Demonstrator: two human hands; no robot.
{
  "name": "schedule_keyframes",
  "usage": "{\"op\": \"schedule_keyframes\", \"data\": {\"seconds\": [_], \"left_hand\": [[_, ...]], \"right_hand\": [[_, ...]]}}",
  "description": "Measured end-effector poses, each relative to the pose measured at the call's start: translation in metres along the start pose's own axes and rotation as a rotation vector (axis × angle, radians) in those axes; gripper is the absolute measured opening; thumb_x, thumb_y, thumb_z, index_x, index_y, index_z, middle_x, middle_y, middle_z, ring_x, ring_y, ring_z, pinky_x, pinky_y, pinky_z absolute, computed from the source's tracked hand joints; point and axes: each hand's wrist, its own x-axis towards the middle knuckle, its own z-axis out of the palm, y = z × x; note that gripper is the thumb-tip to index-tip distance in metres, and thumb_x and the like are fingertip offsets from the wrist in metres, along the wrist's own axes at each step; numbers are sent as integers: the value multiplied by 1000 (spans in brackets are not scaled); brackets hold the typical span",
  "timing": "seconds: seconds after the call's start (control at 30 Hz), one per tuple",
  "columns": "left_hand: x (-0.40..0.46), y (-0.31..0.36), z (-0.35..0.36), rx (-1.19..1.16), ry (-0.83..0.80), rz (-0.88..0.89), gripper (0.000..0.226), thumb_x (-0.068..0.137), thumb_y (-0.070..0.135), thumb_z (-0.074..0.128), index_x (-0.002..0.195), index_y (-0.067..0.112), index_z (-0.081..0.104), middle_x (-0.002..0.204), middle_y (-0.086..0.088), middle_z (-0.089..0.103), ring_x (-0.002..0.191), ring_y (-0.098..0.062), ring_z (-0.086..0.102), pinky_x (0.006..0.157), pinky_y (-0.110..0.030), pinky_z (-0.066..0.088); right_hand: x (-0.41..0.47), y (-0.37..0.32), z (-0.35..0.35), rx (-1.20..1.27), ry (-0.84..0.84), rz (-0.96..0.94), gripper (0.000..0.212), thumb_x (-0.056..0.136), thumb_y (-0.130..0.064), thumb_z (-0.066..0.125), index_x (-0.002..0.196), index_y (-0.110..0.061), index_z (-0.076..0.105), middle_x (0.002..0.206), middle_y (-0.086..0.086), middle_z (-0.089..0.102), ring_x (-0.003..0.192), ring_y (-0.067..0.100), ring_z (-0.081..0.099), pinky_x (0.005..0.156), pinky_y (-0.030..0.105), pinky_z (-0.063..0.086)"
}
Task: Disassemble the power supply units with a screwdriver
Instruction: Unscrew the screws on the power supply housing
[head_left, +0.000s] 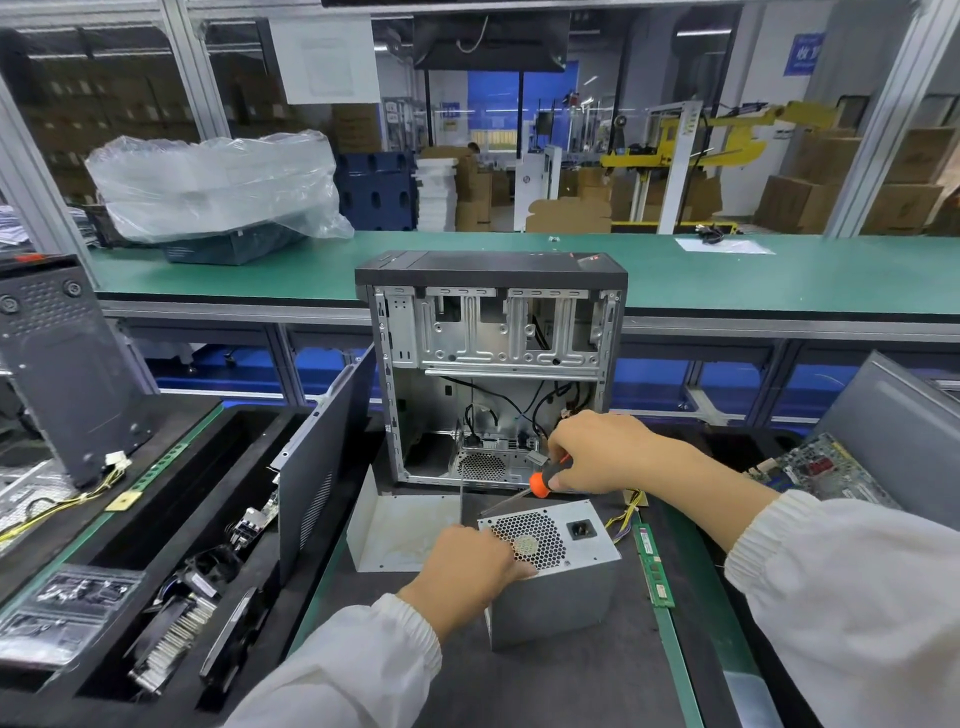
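Observation:
A grey metal power supply unit (558, 582) stands on the dark mat in front of me, its perforated fan grille and power socket facing up. My left hand (467, 566) grips its left top edge. My right hand (597, 452) is closed around an orange-and-black screwdriver (540, 483), whose shaft slants down-left so the tip reaches the unit's far top corner. Behind the unit stands an open computer case (493, 379) with loose cables inside. A bent sheet-metal cover (405, 530) lies just left of the unit.
A dark side panel (322, 467) leans on edge at the left, beside a black tray (171, 561) of removed parts. A green memory stick (653, 566) lies to the right of the unit, and a motherboard (821, 473) at far right. A green conveyor (727, 270) runs behind.

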Motion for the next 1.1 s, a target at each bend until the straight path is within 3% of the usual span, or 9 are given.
{"op": "schedule_keyframes", "data": {"seconds": [0.1, 0.17, 0.3, 0.5, 0.67, 0.77, 0.83, 0.93, 1.1], "left_hand": [[-11, -11, -1, -201, 14, 66, 37, 97, 55, 41, 93, 19, 42, 105, -5, 60, 91, -30, 61, 73, -38, 44], [-15, -20, -3, -378, -48, 98, 30, 93, 44, 58, 101, 18, 44, 105, 2, 55, 89, -21, 57, 72, -33, 43], [-19, -29, 2, -852, -26, 94, 18, 84, 15, 73, 93, 14, 57, 88, 10, 49, 75, -1, 48, 71, -16, 40], [-19, -31, 11, -1101, -3, -23, 24, 82, 7, 75, 76, 26, 62, 85, 9, 53, 78, -6, 52, 73, -15, 44], [-19, -27, 7, -973, 17, 23, 17, 88, 10, 69, 83, 22, 58, 91, 7, 51, 81, -8, 53, 76, -18, 45], [-17, -21, 2, -603, -25, 49, 8, 97, 20, 54, 101, 13, 54, 105, 0, 48, 91, -21, 58, 82, -34, 49], [-14, -15, -1, -283, -65, 69, 17, 100, 20, 43, 109, 7, 48, 114, -9, 46, 90, -33, 60, 70, -45, 47], [-10, -5, -4, -31, -59, 95, 22, 98, 16, 36, 109, 1, 47, 113, -17, 48, 81, -39, 63, 51, -40, 32], [-2, 0, -8, 87, -31, 146, 26, 95, 19, 36, 100, 3, 56, 104, -16, 56, 80, -38, 63, 59, -39, 35]], "right_hand": [[-2, 2, 7, 95, 13, 33, 38, 88, -45, 57, 114, -18, 61, 112, 3, 61, 100, 24, 58, 77, 35, 50], [-6, 6, 8, 190, 28, 43, 35, 88, -44, 60, 113, -20, 63, 111, 1, 61, 98, 19, 58, 74, 32, 49], [-16, 15, 1, 294, 53, 47, 29, 84, -45, 65, 103, -23, 65, 77, -13, 54, 64, 3, 53, 56, 24, 42], [-36, 23, -26, 248, -61, -6, 21, 81, -44, 68, 90, -25, 65, 73, -7, 67, 56, 6, 65, 64, 28, 53], [-48, 21, -43, 174, -130, -45, 21, 84, -41, 66, 93, -22, 65, 61, -12, 64, 45, 3, 60, 60, 24, 50], [-49, 21, -46, 136, -116, -30, 22, 84, -44, 65, 93, -24, 65, 63, -10, 63, 44, 1, 58, 61, 24, 49], [-49, 22, -48, 105, -117, -22, 23, 85, -46, 64, 93, -24, 65, 77, -4, 70, 40, -4, 53, 61, 24, 48], [-50, 25, -49, 81, -117, -5, 22, 85, -47, 63, 91, -25, 64, 79, -2, 71, 40, -4, 53, 56, 23, 44], [-52, 29, -48, 69, -126, 0, 21, 85, -49, 62, 89, -28, 61, 83, -1, 71, 40, -4, 52, 60, 24, 47]]}}
